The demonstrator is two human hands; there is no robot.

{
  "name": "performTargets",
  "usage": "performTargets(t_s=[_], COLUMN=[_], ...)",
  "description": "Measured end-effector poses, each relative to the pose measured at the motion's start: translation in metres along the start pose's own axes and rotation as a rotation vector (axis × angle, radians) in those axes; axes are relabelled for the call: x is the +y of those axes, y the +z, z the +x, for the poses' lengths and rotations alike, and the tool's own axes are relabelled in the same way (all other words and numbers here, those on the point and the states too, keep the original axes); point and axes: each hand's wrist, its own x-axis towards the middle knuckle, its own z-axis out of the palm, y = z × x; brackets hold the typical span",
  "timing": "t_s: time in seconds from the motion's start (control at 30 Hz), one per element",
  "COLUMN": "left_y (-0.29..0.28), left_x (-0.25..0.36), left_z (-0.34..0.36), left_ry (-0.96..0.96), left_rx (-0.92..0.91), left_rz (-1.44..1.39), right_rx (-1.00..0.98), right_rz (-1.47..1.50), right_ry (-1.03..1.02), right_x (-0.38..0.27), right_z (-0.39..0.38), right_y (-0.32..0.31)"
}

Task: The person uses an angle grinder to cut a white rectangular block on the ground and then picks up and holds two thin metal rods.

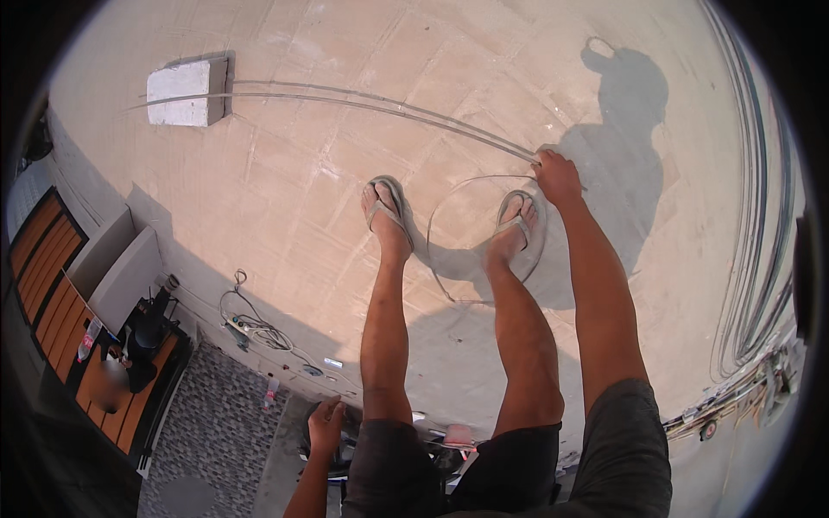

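My right hand [560, 180] is closed round one end of a long, thin grey rod [380, 105], low over the tan floor. From there the rod runs left, bowed by the lens, across a white block [179, 93] and slightly past it. A dark line beside it looks like its shadow. My left hand [325, 423] hangs by my left knee, its fingers loosely curled and a little apart, nothing visible in them. Around my right sandalled foot [515, 220] lies a thin loop [432, 246], like wire or cord; the hand does not visibly touch it.
Long dark cables or pipes [760, 190] curve along the right side. At the left lie a coiled cord [259, 332] and a small tool [236, 337]. Beyond stands an orange slatted bench [52, 259] with a person [129, 371] near it. Mixed items [734, 401] lie at lower right.
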Motion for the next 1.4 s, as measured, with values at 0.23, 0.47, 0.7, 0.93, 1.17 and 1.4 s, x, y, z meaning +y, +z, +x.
performTargets(t_s=[0.23,0.47,0.7,0.93,1.17,1.4], left_y=[-0.02,-0.082,-0.182,-0.283,-0.351,-0.369], left_x=[0.1,0.255,0.394,0.521,0.657,0.733], left_z=[-0.051,-0.17,-0.216,-0.213,-0.213,-0.195], left_ry=[0.263,0.763,1.049,1.388,1.681,1.618], left_rx=[0.055,0.096,0.312,0.631,0.533,0.508], left_rz=[0.008,-0.1,-0.183,-0.16,-0.071,0.094], right_rx=[-0.136,0.081,0.19,0.242,0.349,0.449], right_rz=[0.227,-0.043,-0.316,-0.57,-0.731,-0.825], right_ry=[-0.055,-0.065,-0.08,-0.133,-0.148,-0.321], right_x=[-0.065,-0.129,-0.208,-0.284,-0.328,-0.328], right_z=[-0.141,-0.248,-0.294,-0.314,-0.302,-0.254], right_y=[-0.183,-0.514,-0.795,-0.97,-1.079,-1.142])
